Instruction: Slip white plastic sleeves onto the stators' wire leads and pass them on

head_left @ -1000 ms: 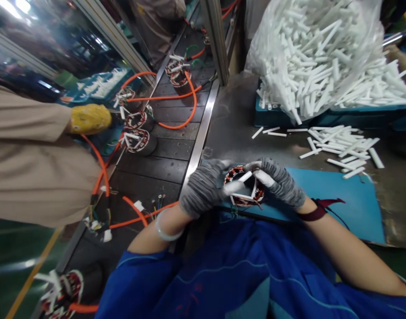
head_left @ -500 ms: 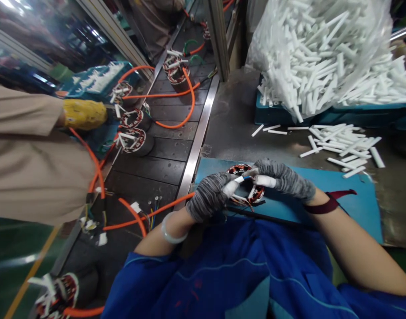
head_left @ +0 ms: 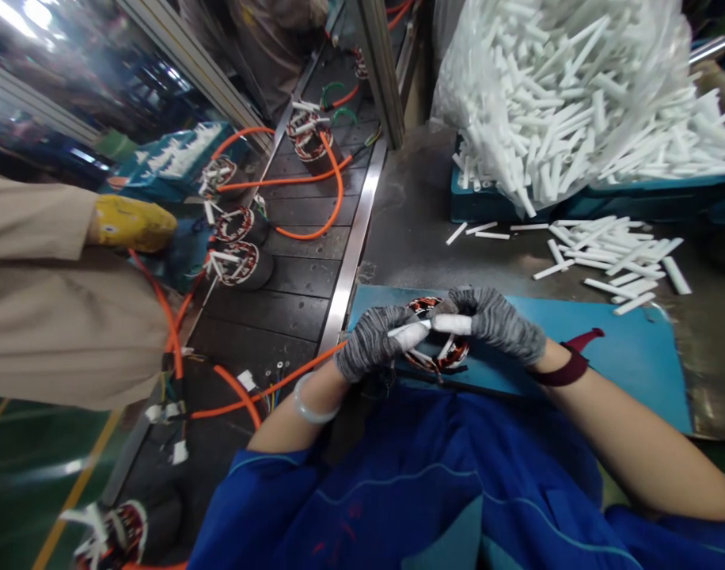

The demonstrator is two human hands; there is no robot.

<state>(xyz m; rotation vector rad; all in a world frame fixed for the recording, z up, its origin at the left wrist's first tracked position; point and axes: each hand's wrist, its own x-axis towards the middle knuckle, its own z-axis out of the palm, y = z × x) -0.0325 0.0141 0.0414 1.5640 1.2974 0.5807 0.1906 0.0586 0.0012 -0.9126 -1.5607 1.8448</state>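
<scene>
My left hand (head_left: 374, 340), in a grey knit glove with white-covered fingertips, pinches a short white sleeving tube (head_left: 408, 328). Its right end meets the fingertips of my right hand (head_left: 490, 317), gloved alike and closed in a pinch on a thin wire; the wire itself is mostly hidden between the fingers now. Both hands are above a motor stator (head_left: 456, 355) with copper windings and white sleeves around its ring, partly covered by my fingers. The stator is on a blue board (head_left: 624, 356). From beside my left wrist an orange sleeve (head_left: 306, 366) runs left.
Loose white tubes (head_left: 605, 253) lie behind the board. A plastic bag of tubes (head_left: 552, 103) sits over blue bins (head_left: 487, 204). Left, a conveyor (head_left: 297, 269) with a metal rail (head_left: 358, 237) carries several stators (head_left: 241, 261). Across it is a co-worker's yellow-gloved hand (head_left: 134, 223).
My hands have drawn together, so the blue wire seen between the tube and my right fingers is covered. My right hand shifted slightly left. The co-worker's gloved hand moved left and down.
</scene>
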